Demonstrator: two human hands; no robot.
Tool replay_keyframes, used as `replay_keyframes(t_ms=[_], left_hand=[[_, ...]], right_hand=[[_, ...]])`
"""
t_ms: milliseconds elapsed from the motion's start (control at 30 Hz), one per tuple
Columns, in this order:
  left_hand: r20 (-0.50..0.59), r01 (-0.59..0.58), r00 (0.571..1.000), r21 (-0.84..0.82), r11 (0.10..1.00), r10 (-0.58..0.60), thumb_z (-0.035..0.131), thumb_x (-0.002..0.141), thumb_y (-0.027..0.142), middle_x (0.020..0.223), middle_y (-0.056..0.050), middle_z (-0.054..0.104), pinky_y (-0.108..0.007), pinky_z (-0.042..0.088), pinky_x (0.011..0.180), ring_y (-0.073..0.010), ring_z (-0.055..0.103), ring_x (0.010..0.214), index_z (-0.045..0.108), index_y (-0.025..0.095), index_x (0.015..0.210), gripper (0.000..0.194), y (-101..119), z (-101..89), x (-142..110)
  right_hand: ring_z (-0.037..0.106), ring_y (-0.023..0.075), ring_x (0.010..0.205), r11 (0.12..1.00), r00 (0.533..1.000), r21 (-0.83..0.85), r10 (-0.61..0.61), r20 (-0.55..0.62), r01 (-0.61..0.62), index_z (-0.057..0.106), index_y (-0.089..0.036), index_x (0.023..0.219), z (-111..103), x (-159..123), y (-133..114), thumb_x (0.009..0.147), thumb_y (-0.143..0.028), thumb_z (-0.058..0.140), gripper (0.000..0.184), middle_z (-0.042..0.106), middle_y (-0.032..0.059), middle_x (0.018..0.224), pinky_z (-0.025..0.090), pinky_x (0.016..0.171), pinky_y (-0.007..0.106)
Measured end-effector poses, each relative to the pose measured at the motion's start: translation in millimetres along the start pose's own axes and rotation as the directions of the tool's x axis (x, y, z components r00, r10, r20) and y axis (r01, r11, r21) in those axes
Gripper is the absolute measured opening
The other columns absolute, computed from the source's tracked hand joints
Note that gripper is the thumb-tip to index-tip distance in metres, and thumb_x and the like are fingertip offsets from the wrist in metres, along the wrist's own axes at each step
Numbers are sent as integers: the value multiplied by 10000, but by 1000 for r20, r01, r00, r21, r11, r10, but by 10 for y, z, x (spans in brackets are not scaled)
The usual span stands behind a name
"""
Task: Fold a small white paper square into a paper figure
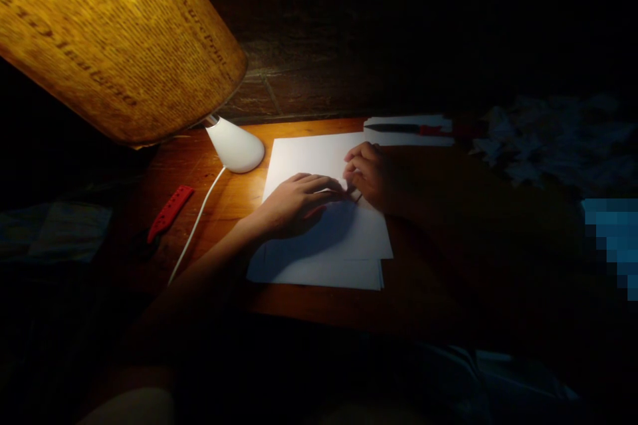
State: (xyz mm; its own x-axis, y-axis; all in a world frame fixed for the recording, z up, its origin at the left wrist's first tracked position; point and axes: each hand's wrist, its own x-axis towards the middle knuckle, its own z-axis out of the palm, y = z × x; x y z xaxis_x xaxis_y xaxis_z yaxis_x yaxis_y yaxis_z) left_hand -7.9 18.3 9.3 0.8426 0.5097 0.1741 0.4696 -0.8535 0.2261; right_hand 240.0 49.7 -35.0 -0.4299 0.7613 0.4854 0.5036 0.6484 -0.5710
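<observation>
White paper sheets (pixel 299 153), overlapping on tabletop (pixel 229 196); likely light, crease-prone, best held by edges. Above: left hand (pixel 292 204), fingers extended; right hand (pixel 369 176), fingers curled; either's grip indeterminable.

Left hand (pixel 298 202) palm-down beside curled right hand (pixel 369 176)

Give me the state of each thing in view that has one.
Table lamp, lit
White cord, slack
Top white sheet, flat, offset from sheets beneath
Red-handled knife, lying down, blade bare
Red perforated handle, lying down, dark end unclear
Left hand, outstretched over the top sheet
Right hand, curled, grip unclear
Pale heap, dim, loosely piled
</observation>
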Motion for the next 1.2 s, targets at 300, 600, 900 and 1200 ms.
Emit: replay_keyframes(t_ms=[300, 600, 900, 1200], left_hand=[[-22, -12, 1000, -45, 999, 11, 557, 1032, 106, 1409, -77, 728, -444, 529, 1092, -248, 698, 1277, 679, 276, 1423, 444, -21, 8, -3], [-66, 4, 998, -73, 997, -9, 576, 1003, 113, 1382, -78, 742, -427, 530, 1085, -237, 704, 1263, 659, 282, 1460, 495, -89, 101, -34], [-13, 21, 1000, -102, 995, -23, 557, 1032, 131, 1420, -95, 724, -466, 524, 1113, -258, 695, 1289, 674, 279, 1445, 454, -38, 5, -16], [-80, 9, 997, -120, 993, -19, 580, 1000, 109, 1409, -98, 731, -451, 543, 1093, -241, 703, 1274, 673, 262, 1413, 450, -98, 84, -29]], right_hand=[[644, 260, 1050, 952, 998, 305, 1, 62, -20, 677, -248, 846, -116, -20, 44, 678, -30, 503, 326, 686, 52, 1054, 489, 962, 450], [658, 280, 1074, 965, 997, 261, -27, 74, 7, 731, -228, 846, -115, -19, 46, 665, -43, 544, 319, 702, 69, 1075, 476, 992, 472], [656, 280, 1059, 977, 998, 210, 23, 66, -36, 705, -248, 806, -89, -6, 20, 702, -38, 531, 291, 710, 61, 1018, 485, 992, 481], [642, 266, 1058, 983, 996, 181, 20, 89, -36, 689, -256, 810, -94, -11, 13, 716, -18, 500, 318, 696, 54, 1028, 489, 997, 471]])
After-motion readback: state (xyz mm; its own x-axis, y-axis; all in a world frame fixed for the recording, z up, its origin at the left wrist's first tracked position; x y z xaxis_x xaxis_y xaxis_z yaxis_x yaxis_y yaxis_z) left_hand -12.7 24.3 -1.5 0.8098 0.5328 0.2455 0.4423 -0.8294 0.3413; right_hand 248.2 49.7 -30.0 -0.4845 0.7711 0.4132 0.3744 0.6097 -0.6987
